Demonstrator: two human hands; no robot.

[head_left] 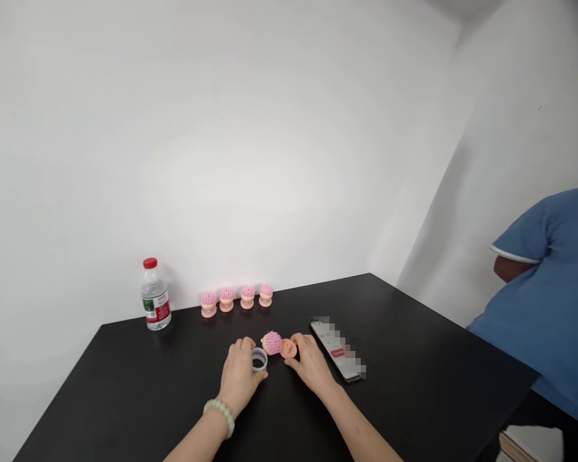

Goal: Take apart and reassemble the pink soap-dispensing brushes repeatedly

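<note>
In the middle of the desk [414, 378], our left hand [238, 378] curls around a clear plastic ring [259, 360], while our right hand [311, 366] touches its fingertips [296, 340] to a pink-bristled brush [278, 344] lying sideways between them.

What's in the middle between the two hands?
In the head view, a clear plastic ring and a pink-bristled brush lying on its side sit between the left hand and the right hand.
</note>
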